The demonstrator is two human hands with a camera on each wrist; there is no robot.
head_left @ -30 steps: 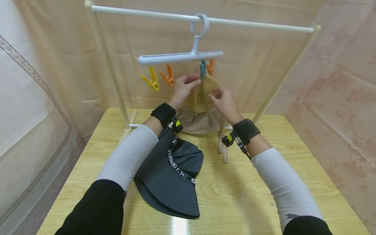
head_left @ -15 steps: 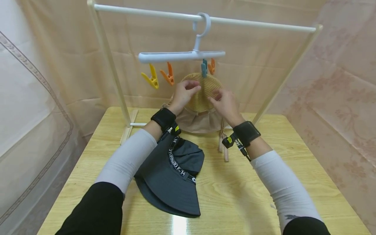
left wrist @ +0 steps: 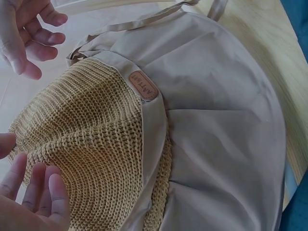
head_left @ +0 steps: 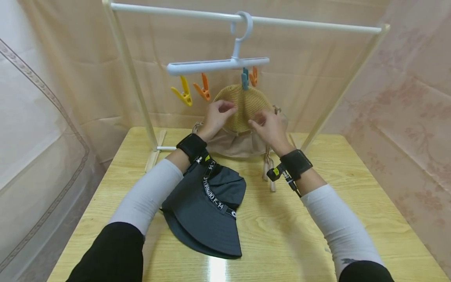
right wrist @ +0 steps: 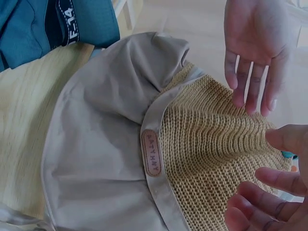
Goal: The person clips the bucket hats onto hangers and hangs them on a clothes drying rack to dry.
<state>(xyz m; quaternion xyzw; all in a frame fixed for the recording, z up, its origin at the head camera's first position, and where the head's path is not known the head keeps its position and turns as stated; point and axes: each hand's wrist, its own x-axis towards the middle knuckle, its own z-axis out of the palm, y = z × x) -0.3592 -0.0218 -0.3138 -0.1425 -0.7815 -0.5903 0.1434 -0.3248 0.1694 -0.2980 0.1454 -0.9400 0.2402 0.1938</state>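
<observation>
A straw sun hat with a knitted tan crown [head_left: 243, 103] and wide beige fabric brim [head_left: 232, 145] hangs by its top from a teal clothespin [head_left: 244, 79]. That clothespin is under the white hanger [head_left: 211, 66]. My left hand [head_left: 215, 117] is at the crown's left side, fingers relaxed and apart. On the right side, my right hand [head_left: 270, 128] has its thumb and fingers spread in front of the crown [right wrist: 211, 144]. Neither hand grips the hat; whether fingertips touch it I cannot tell. A brown label [left wrist: 143, 85] shows on the hat band.
A dark bucket hat [head_left: 208, 211] with a lettered strap lies on the wooden table [head_left: 299, 235], below my left forearm. Yellow [head_left: 183, 92] and orange clothespins [head_left: 203, 88] hang left of the hat, another orange one [head_left: 253, 76] behind the teal. The hanger hooks over a white rod [head_left: 310, 24].
My left hand has come down and left, away from the clothespin, and my right hand has dropped slightly. More of the crown shows between them. The hat still hangs from the teal clothespin.
</observation>
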